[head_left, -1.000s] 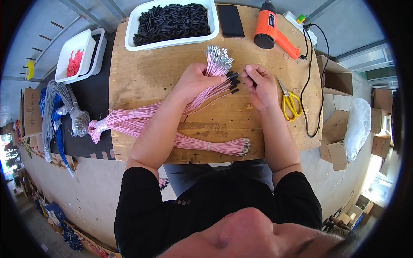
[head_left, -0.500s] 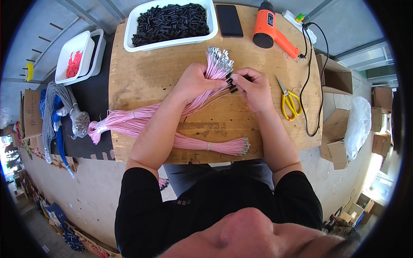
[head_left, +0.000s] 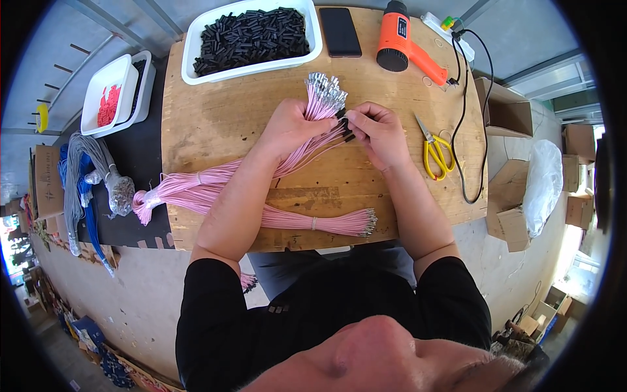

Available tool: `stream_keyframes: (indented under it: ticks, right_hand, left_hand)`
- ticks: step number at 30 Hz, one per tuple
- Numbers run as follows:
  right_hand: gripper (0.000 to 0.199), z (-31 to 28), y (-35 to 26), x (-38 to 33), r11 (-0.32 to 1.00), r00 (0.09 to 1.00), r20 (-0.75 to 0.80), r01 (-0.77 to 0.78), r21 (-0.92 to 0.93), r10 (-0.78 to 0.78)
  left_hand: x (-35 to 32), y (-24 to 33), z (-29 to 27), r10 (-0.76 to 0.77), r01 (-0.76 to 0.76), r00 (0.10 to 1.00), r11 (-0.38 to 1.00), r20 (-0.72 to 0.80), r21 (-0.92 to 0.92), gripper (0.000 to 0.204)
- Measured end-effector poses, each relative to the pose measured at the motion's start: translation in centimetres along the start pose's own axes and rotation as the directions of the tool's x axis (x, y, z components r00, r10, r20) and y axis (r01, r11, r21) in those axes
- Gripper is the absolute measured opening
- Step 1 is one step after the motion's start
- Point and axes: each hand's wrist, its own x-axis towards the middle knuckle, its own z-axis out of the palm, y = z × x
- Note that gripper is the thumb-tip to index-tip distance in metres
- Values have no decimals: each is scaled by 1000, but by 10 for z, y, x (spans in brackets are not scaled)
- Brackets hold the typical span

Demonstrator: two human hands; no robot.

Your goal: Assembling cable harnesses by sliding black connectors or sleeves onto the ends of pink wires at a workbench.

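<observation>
My left hand (head_left: 292,129) is closed round a thick bundle of pink wires (head_left: 318,110), whose silvery metal terminals (head_left: 326,90) fan out above the fist. Just right of its thumb, several short black sleeves (head_left: 346,124) sit on wire ends. My right hand (head_left: 381,138) pinches at these sleeves with thumb and forefinger, its tips close to the left thumb. What exactly lies between the tips is small, but it looks like a black sleeve. The wires run back under my left forearm to a tied end (head_left: 149,199). Nearer me lies a second banded pink wire bundle (head_left: 326,222).
A white tub (head_left: 189,65) of black sleeves stands at the back, beside a phone (head_left: 341,32) and an orange heat gun (head_left: 398,42) with a black cord. Yellow-handled scissors (head_left: 436,157) lie right of my right hand. At left are a tub of red pieces (head_left: 91,104) and grey wires (head_left: 91,147).
Both hands stay at the bundle; my right fingertips have moved slightly in toward the left thumb and the black sleeves. The whole view has shifted a little.
</observation>
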Motion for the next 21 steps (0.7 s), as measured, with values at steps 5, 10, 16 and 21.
stream_keyframes:
  ticks: [5,10,16,21]
  right_hand:
    - [7,-4,3,2,1000,999,28,-16,17,15]
    - [7,-2,1,1,999,999,28,-35,5,35]
    - [21,-21,-12,9,896,986,163,-108,431,40]
    - [23,-28,-12,14,858,999,27,-54,510,47]
  left_hand:
    - [1,-3,-1,25,-25,1000,1000,-6,15,10]
    - [1,-5,-1,-22,18,999,995,-31,-100,11]
    - [2,-5,-1,-38,35,999,993,-26,-108,12]
    - [2,-2,-1,-47,44,999,987,-16,-152,13]
